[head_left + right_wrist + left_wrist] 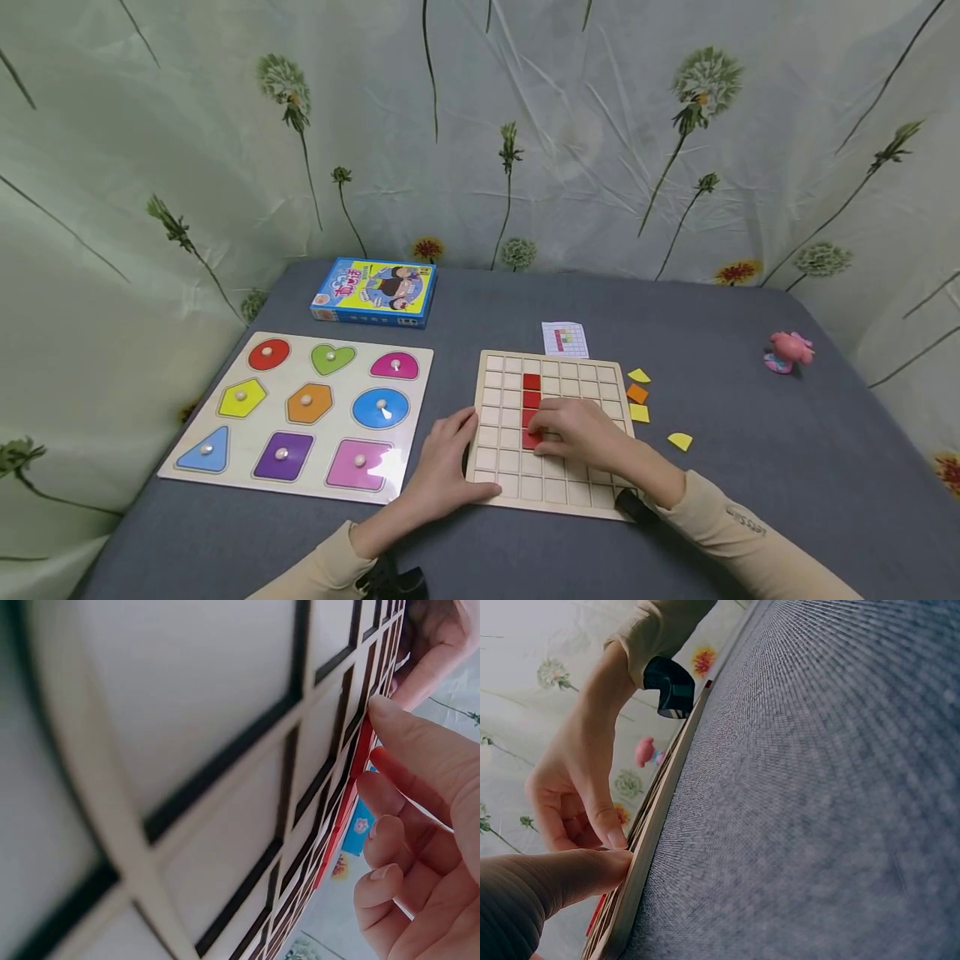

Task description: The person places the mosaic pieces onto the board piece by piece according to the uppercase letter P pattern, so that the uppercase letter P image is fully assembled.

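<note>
Seating a red square tile [531,439] in the wooden grid board [557,490].
My left hand [444,467] lies open, bracing the board edge; my right hand [583,432] fingertips press the tile — I push flat, aligned under the red column.

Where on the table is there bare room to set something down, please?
Bare cloth lies between the pink toy and the grid board, and behind the board beside the blue box. It is crowded at the board's right edge, with loose yellow and orange pieces.
</note>
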The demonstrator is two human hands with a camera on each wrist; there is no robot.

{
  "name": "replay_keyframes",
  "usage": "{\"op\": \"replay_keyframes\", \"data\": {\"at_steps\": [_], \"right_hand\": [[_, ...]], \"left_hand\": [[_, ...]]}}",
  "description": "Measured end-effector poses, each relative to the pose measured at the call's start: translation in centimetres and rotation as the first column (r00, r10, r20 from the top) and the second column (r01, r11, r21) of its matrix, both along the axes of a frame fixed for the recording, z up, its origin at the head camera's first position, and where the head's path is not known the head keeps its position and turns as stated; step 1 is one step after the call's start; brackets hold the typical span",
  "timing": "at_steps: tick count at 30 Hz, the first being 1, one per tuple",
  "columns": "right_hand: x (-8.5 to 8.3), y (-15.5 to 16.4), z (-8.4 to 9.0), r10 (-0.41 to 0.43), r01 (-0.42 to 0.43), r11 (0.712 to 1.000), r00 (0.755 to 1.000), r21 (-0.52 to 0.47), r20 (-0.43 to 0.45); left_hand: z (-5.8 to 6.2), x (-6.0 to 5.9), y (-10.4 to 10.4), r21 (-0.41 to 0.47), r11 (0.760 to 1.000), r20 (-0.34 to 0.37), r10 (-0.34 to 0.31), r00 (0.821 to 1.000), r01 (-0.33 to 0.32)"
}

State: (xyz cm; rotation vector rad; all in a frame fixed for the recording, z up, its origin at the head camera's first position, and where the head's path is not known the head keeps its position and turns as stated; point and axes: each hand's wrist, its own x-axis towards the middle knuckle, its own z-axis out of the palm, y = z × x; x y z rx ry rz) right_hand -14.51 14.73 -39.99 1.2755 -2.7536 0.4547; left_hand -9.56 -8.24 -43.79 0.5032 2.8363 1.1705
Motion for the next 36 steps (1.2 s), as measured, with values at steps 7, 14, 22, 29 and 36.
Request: {"op": "replay_keyframes", "data": {"at_steps": [7, 14, 22, 29, 36], "right_hand": [[0.2, 0.0, 0.0, -0.005, 0.005, 1.000, 0.999, 0.004, 0.035], [0.7, 0.6, 0.2, 0.000, 0.000, 1.000, 1.000, 0.015, 0.009], [1.2, 1.5, 0.3, -0.022, 0.022, 0.998, 1.000, 0.051, -0.003], [1.4, 2.3, 0.4, -0.027, 0.026, 0.998, 1.000, 0.054, 0.004], [1.5, 3.2, 0.2, -0.043, 0.044, 0.998, 0.999, 0.035, -0.025]], "left_hand": [[0.0, 0.2, 0.0, 0.006, 1.000, 0.016, -0.001, 1.000, 0.001], [0.0, 0.3, 0.2, -0.003, 1.000, -0.001, -0.004, 1.000, 0.004], [0.0, 0.3, 0.3, 0.004, 1.000, -0.001, -0.006, 1.000, 0.006], [0.0, 0.2, 0.2, -0.002, 1.000, -0.006, 0.001, 1.000, -0.001], [0.0, 0.1, 0.1, -0.002, 1.000, -0.012, 0.007, 1.000, -0.007]]}}
